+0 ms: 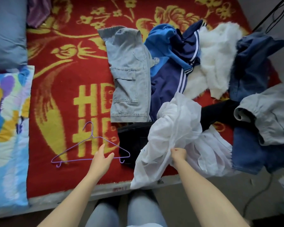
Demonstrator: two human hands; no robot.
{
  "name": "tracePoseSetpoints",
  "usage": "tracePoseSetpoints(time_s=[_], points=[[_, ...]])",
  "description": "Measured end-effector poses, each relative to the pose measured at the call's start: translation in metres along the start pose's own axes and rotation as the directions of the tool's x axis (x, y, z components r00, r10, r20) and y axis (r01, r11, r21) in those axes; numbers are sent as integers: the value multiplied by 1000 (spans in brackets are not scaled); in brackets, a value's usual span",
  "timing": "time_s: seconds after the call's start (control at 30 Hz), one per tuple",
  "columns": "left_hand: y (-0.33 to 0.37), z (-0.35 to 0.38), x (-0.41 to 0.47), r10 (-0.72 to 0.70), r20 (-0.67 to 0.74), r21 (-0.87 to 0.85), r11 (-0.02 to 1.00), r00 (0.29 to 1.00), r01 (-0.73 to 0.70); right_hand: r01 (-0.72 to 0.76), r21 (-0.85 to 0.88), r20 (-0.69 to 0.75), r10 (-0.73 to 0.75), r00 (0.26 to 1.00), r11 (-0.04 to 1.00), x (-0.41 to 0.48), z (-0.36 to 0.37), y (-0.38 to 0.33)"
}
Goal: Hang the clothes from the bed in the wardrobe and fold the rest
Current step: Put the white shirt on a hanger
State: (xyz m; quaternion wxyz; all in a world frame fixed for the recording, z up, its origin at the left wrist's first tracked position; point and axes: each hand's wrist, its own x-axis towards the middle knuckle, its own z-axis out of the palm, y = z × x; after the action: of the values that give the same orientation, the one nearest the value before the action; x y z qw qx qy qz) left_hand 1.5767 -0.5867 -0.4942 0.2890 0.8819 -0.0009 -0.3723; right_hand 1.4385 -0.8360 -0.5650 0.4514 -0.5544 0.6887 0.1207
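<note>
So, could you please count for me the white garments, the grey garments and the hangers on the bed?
White garments: 2, the sheer garment that the right hand grips, and the fluffy garment.
Grey garments: 2, the denim shorts and the crumpled grey garment.
Hangers: 1, the purple hanger at the left hand.
Total: 5.

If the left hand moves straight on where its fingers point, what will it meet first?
Most likely the purple wire hanger: the open left hand is over its lower bar, fingers pointing at its sloped upper wire. Whether it already touches is unclear. Beyond lies the red blanket.
</note>
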Motion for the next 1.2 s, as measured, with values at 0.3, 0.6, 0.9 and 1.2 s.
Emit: tracePoseSetpoints(time_s=[0.3, 0.6, 0.9, 1.2], points=[[26, 2, -9, 84, 102, 17, 996, 991, -86, 267, 369, -341, -137, 930, 890, -47, -60, -30], [151, -35, -38, 492, 141, -39, 870, 859, -492, 851, -71, -226, -839, 494, 520, -182, -206, -139], [259, -86, -145, 950, 195, -166, 279, 246, -946, 965, -206, -280, -955, 100, 162, -357, -248, -230], [266, -133, -163, 940, -262, -6, 222, 216, -975, 996, -66, -563, -821, -93, -68, -467, -254, -268]])
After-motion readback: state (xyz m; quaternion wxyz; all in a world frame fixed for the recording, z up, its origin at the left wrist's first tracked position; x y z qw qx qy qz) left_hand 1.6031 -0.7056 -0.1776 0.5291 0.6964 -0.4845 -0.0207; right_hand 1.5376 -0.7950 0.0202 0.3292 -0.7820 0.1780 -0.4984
